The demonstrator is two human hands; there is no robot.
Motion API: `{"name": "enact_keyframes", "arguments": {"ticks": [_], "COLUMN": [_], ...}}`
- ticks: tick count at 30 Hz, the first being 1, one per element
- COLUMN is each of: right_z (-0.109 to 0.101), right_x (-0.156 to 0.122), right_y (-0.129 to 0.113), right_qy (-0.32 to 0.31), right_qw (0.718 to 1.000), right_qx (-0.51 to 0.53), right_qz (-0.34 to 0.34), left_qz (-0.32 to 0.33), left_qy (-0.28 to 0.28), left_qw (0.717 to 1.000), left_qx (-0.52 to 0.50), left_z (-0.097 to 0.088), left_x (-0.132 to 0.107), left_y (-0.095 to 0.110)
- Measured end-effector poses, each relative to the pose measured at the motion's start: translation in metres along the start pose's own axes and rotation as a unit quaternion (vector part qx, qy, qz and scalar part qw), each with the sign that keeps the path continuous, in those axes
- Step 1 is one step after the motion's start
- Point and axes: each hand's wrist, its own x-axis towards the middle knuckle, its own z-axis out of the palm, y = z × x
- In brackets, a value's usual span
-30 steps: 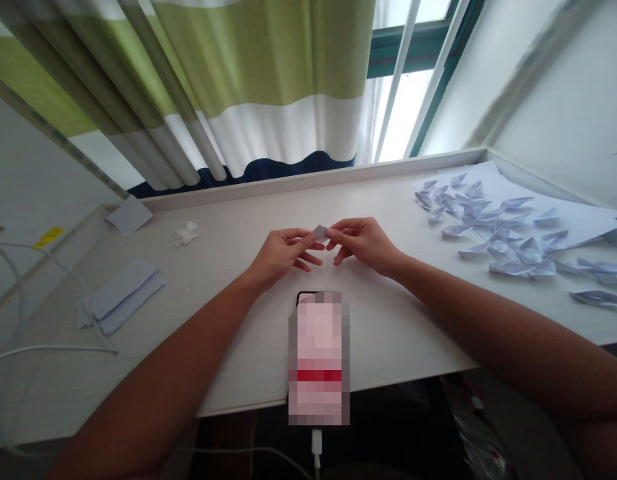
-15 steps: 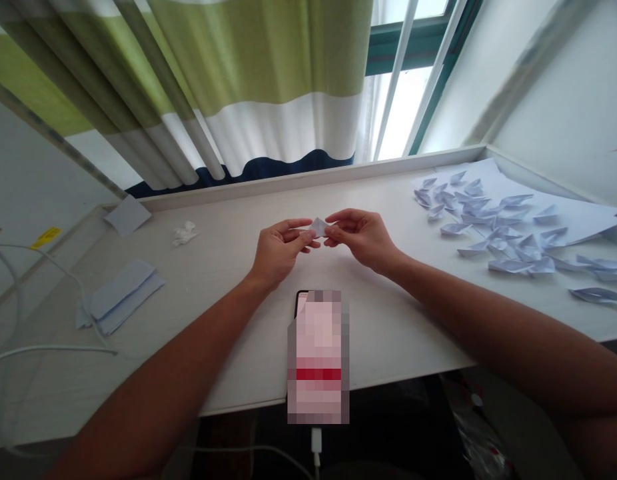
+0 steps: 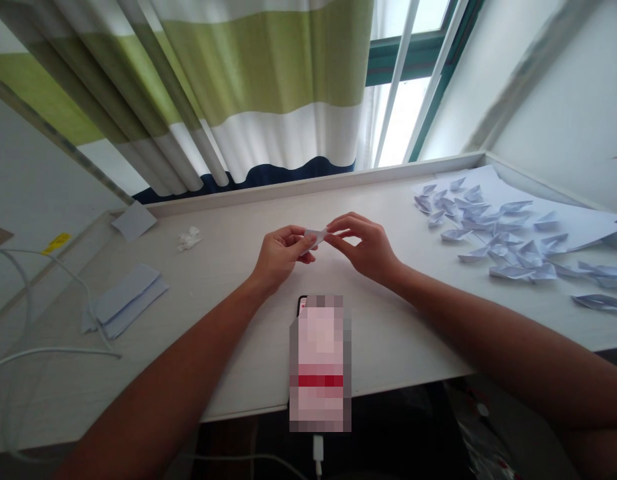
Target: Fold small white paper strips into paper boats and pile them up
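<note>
Between my two hands, above the middle of the white desk, is a small folded piece of white paper (image 3: 314, 235). My left hand (image 3: 284, 252) pinches its left part between thumb and fingers. The thumb and fingertips of my right hand (image 3: 362, 241) close on its right end. Fingers cover much of the paper, so its full shape is hidden. On the right lie several folded paper boats (image 3: 503, 230), some on white sheets (image 3: 578, 217). Below my hands a phone (image 3: 320, 360) lies at the desk's front edge, its screen blurred out.
At left are a stack of folded paper (image 3: 131, 300), a small square sheet (image 3: 134, 221) and a crumpled white scrap (image 3: 189, 239). White cables (image 3: 53, 351) run over the left side. A raised rim (image 3: 308, 185) borders the back, with a striped curtain (image 3: 268, 73) behind.
The folded paper has turned from a peak pointing up to a flatter, slanted strip. My right fingers have shifted their hold at its right end. The whole view has tilted slightly.
</note>
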Motion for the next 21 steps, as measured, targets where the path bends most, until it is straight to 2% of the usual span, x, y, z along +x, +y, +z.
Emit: {"name": "enact_keyframes", "arguments": {"ticks": [3, 6, 12, 17, 19, 21], "right_z": [-0.002, -0.002, -0.002, -0.004, -0.002, 0.0], "right_x": [0.002, 0.002, 0.001, 0.003, 0.003, 0.003], "right_y": [-0.001, -0.002, -0.002, 0.006, 0.008, 0.009], "right_qy": [-0.007, 0.004, -0.042, -0.099, -0.095, -0.07], "right_qw": [0.998, 0.997, 0.999, 0.985, 0.979, 0.977], "right_qx": [-0.047, -0.068, -0.003, 0.057, 0.084, 0.107], "right_qz": [-0.041, -0.031, 0.035, 0.128, 0.163, 0.171], "left_qz": [0.002, 0.016, 0.095, 0.214, 0.219, 0.191], "left_qy": [0.005, 0.009, 0.016, 0.031, 0.04, 0.04], "left_qw": [1.0, 1.0, 0.994, 0.964, 0.959, 0.968], "left_qx": [-0.017, -0.019, 0.045, 0.151, 0.174, 0.159], "left_z": [0.002, 0.004, 0.005, 0.002, 0.001, 0.001], "left_x": [-0.001, -0.001, -0.001, -0.003, -0.003, -0.002], "left_y": [0.002, 0.002, -0.007, -0.014, -0.016, -0.017]}}
